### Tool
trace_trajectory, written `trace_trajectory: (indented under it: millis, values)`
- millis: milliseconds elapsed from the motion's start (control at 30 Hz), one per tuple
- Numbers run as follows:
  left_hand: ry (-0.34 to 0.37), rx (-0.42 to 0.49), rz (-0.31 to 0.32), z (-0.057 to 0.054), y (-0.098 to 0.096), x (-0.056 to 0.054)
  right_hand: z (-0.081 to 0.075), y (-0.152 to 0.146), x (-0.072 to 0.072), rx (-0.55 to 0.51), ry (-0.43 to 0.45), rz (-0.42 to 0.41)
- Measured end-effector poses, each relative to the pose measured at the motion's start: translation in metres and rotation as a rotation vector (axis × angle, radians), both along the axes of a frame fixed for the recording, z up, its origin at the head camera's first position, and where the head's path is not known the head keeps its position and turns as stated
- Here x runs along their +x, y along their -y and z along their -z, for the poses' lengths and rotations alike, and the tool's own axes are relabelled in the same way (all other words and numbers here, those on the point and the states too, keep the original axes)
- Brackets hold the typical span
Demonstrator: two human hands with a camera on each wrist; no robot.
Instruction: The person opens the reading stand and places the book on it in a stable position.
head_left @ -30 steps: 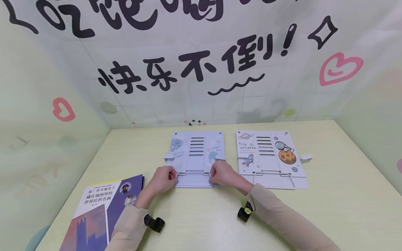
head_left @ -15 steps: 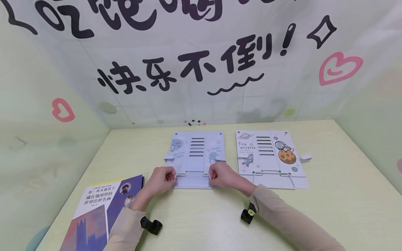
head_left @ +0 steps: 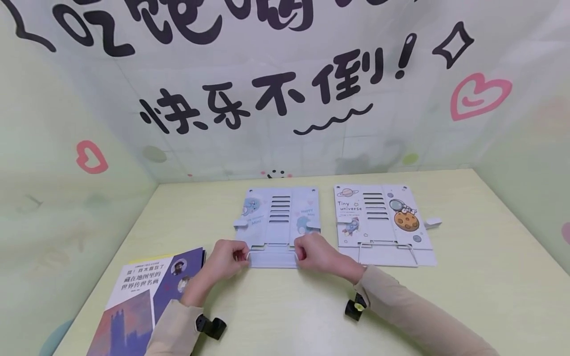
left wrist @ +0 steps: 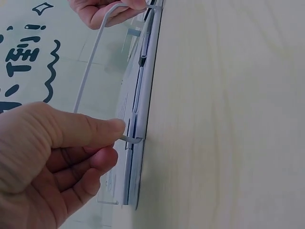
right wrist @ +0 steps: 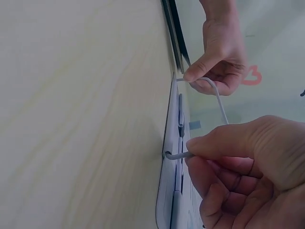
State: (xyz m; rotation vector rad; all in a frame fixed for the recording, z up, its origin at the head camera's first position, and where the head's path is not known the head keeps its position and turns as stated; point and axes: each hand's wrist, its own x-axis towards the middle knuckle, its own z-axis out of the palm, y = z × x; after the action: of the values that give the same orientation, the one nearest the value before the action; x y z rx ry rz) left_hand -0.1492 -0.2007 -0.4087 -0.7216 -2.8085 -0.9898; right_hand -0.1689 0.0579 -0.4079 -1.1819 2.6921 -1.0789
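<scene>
A pale blue book stand (head_left: 258, 225) with slots and cartoon prints lies at the middle of the table. My left hand (head_left: 226, 258) pinches one side of its white wire bracket (left wrist: 88, 71) between thumb and index finger. On the other side, my right hand (head_left: 318, 252) pinches the same bracket close to where the wire enters the stand's edge. Both wrist views show the wire raised away from the panel, its ends still in the stand. A second book stand (head_left: 374, 217), white with a planet and astronaut print, lies to the right, its own wire bracket folded out at the front.
A stack of books (head_left: 133, 296) lies at the left front of the table (head_left: 285, 316), beside my left forearm. A printed curtain (head_left: 267, 148) with black lettering hangs behind the table and along both sides.
Both hands keep hold of the wire bracket and have shifted only slightly. My forearms have drawn a little outward, and the stands stay in place.
</scene>
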Motion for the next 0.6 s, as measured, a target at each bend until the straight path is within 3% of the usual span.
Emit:
trace_trajectory:
  millis: [133,233,367,600]
  values:
    - [-0.02,-0.016,0.017,0.0009,-0.0003,0.0016,0.0023,-0.0013,0.0006,-0.048,-0.052,-0.051]
    - [-0.04,-0.031,0.027,0.0008,-0.0008,0.0028,0.0034,-0.0009,0.0006,-0.048,-0.042,-0.064]
    - [-0.086,-0.046,0.042,0.0008,-0.001,0.005,0.0005,0.0003,0.0026,-0.019,-0.012,-0.058]
    - [-0.155,-0.065,0.049,0.0015,-0.001,0.0103,-0.0007,0.002,0.0072,0.019,-0.034,-0.044]
